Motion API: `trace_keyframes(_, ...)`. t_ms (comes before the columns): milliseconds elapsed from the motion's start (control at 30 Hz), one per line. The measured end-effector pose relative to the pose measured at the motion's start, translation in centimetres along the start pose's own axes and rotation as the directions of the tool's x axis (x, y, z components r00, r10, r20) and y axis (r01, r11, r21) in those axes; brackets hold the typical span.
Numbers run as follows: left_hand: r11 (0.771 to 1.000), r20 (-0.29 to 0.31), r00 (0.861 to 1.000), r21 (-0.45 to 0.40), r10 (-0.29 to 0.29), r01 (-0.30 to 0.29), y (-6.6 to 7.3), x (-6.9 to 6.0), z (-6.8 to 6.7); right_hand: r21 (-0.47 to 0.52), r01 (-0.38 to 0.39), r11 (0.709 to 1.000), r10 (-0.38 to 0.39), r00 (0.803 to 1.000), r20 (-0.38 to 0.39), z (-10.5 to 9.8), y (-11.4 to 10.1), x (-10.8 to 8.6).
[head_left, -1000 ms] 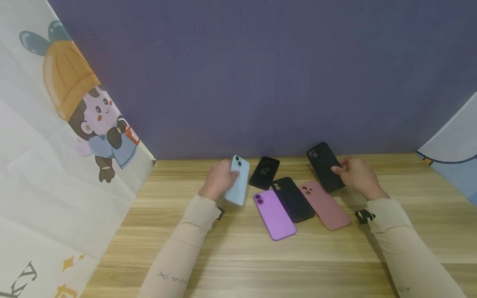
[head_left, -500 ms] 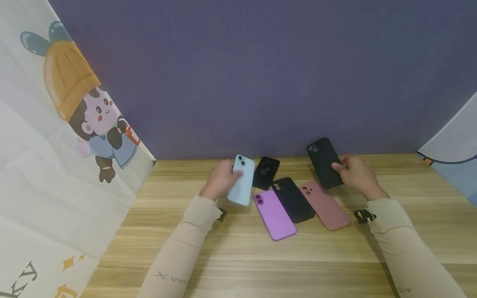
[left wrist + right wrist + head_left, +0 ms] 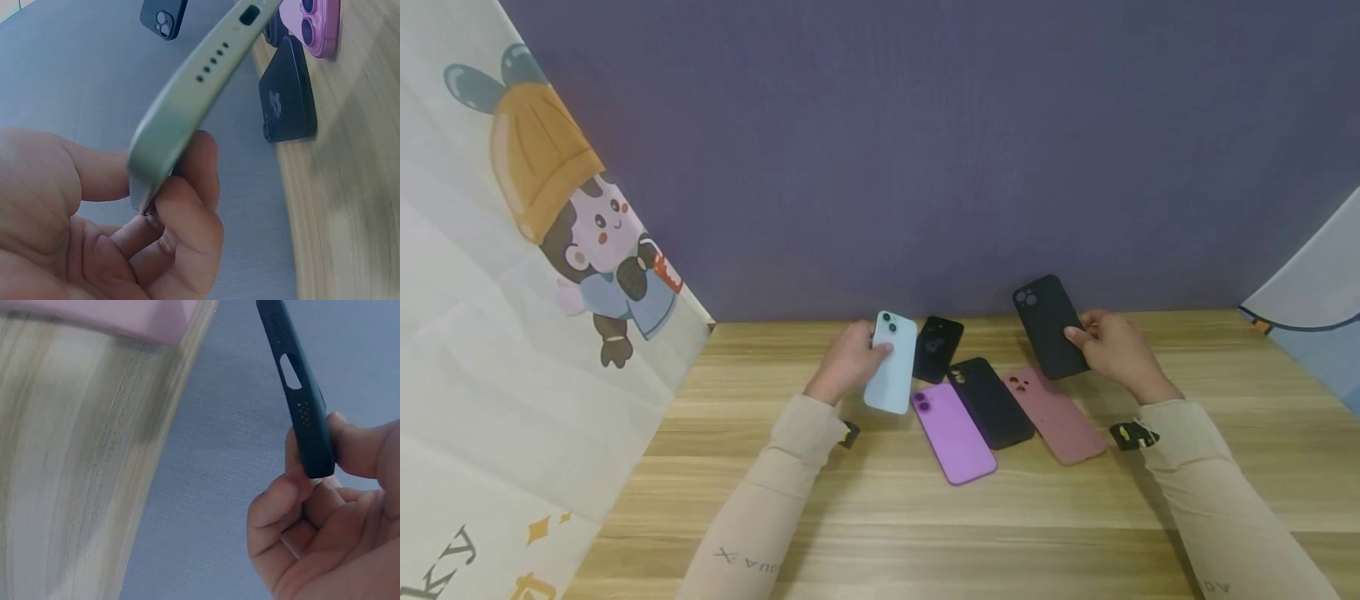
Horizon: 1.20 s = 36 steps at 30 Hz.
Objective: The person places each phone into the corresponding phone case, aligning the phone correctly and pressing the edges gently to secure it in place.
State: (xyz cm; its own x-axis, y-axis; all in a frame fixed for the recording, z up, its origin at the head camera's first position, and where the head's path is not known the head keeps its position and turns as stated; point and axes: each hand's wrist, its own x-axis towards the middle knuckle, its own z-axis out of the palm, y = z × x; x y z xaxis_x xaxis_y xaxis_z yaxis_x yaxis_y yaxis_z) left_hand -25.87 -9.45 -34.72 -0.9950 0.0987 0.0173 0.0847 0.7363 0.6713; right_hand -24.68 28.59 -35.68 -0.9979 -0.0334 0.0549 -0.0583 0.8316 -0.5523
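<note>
Blue phone (image 3: 891, 375): mid-frame, near-vertical, pinched by our left hand (image 3: 848, 360). Case (image 3: 1049, 325): further right, slanting upper-left, pinched by our right hand (image 3: 1116, 350).

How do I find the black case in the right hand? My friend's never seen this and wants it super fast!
Start at the wooden table in front of the blue wall, then look to the person's right hand. It pinches a black case near the pink case. The other black case lies flat beside the purple phone; this one is held tilted up.
</note>
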Motion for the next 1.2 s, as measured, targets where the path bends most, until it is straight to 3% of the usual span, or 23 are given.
trace_keyframes(467, 0.999, -0.028, 1.000, -0.047, -0.008, 0.006, 0.2, -0.1, 0.2, 0.048, 0.014, 0.999, -0.015, 1.000, 0.015, 0.0, -0.5, 0.3)
trace_keyframes(633, 0.997, -0.032, 0.999, -0.076, 0.008, -0.011, 0.1, 0.0, 0.7, 0.114, -0.034, 0.993, 0.025, 0.996, 0.081, -0.3, -0.5, 0.3)
trace_keyframes(800, 0.993, -0.013, 1.000, -0.116, -0.023, 0.021, 0.1, 0.0, 1.3, 0.138, -0.054, 0.989, 0.041, 0.995, 0.095, -0.6, -0.4, 0.1)
trace_keyframes(1200, 0.952, 0.005, 0.998, -0.298, -0.067, 0.065, 1.4, 0.4, 1.1, 0.143, -0.054, 0.988, 0.044, 0.996, 0.074, -0.4, -0.5, 0.1)
